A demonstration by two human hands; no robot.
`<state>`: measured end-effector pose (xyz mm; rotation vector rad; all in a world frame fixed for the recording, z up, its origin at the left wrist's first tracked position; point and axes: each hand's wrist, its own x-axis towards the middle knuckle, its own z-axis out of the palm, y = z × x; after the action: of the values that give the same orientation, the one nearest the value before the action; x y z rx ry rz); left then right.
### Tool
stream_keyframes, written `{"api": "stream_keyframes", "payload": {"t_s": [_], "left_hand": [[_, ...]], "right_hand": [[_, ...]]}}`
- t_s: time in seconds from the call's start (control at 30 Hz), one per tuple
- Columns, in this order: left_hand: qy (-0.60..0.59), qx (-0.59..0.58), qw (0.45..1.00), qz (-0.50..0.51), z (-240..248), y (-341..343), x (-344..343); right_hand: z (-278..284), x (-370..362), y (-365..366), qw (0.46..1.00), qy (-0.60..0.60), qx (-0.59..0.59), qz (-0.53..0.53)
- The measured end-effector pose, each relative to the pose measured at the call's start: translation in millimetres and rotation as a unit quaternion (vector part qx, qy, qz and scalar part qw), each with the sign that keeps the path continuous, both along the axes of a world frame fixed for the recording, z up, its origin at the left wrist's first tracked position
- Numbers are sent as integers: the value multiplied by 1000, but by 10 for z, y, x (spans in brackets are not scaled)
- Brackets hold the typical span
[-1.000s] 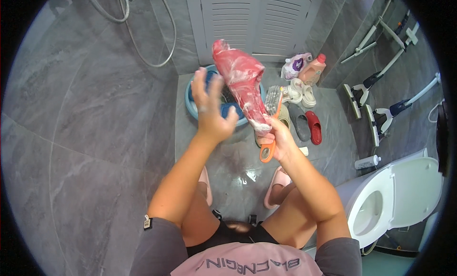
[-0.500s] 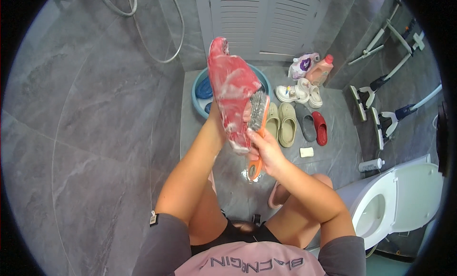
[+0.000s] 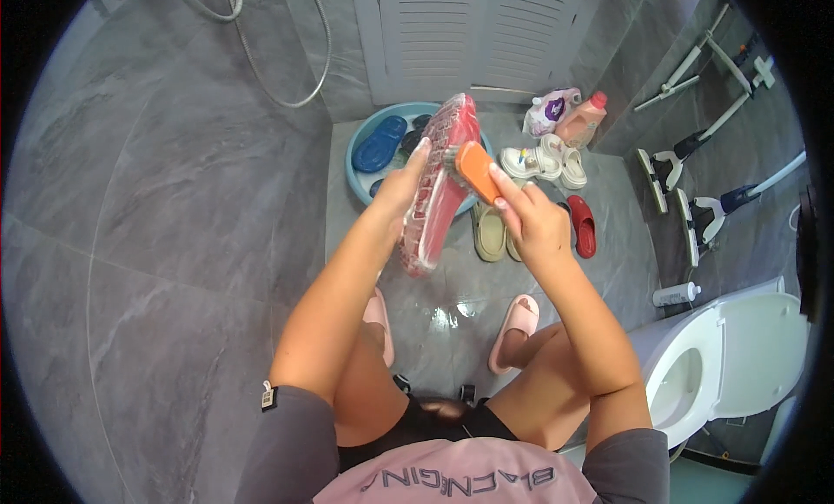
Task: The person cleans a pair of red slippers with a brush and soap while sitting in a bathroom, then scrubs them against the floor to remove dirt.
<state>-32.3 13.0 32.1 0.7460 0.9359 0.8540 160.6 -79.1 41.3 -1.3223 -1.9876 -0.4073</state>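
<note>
My left hand [image 3: 401, 191] holds a red clog [image 3: 445, 195] up in front of me, its fingers partly hidden behind the shoe. The clog is streaked with white suds, and its ridged sole faces left. Closed around the handle of an orange scrub brush [image 3: 477, 171], my right hand [image 3: 537, 224] keeps the bristles against the clog's right side. Beneath and behind the clog sits a blue round basin [image 3: 354, 178] with a blue slipper [image 3: 379, 148] and darker footwear in it.
Beige clogs [image 3: 489, 235], white clogs [image 3: 528, 162] and another red clog [image 3: 583, 229] stand on the floor to the right. Behind them are a pink bottle [image 3: 582, 120] and a bag [image 3: 547, 111]. A toilet [image 3: 682, 391] and mops [image 3: 698, 226] line the right side; a shower hose [image 3: 327, 56] hangs far left.
The red clog has been turned, so its sole now shows toward the left. My right hand has moved up and right, with the brush flipped so its orange back shows.
</note>
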Motion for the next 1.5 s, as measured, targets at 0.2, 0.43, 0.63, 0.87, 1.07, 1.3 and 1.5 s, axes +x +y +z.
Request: {"api": "stream_keyframes", "payload": {"t_s": [0.2,0.43,0.63,0.87,1.07,1.3,1.5], "left_hand": [[29,10,999,-21,-448,219,-289],[140,38,986,-88,-152,-32,29],[-2,60,994,-95,-306,13,-43],[106,38,987,-117,-228,5,-128],[164,54,974,-148,-28,-104,-78],[148,92,965,-194,-142,-136,-182],[110,75,977,-165,-58,-228,-70]], "right_hand": [[-31,-289,-295,983,-96,-43,147],[-130,266,92,994,69,71,38],[123,121,-54,999,15,16,40],[21,216,-159,997,9,-9,72],[199,359,125,988,156,11,5],[61,452,17,961,267,-69,12],[191,369,-51,941,326,-63,66]]}}
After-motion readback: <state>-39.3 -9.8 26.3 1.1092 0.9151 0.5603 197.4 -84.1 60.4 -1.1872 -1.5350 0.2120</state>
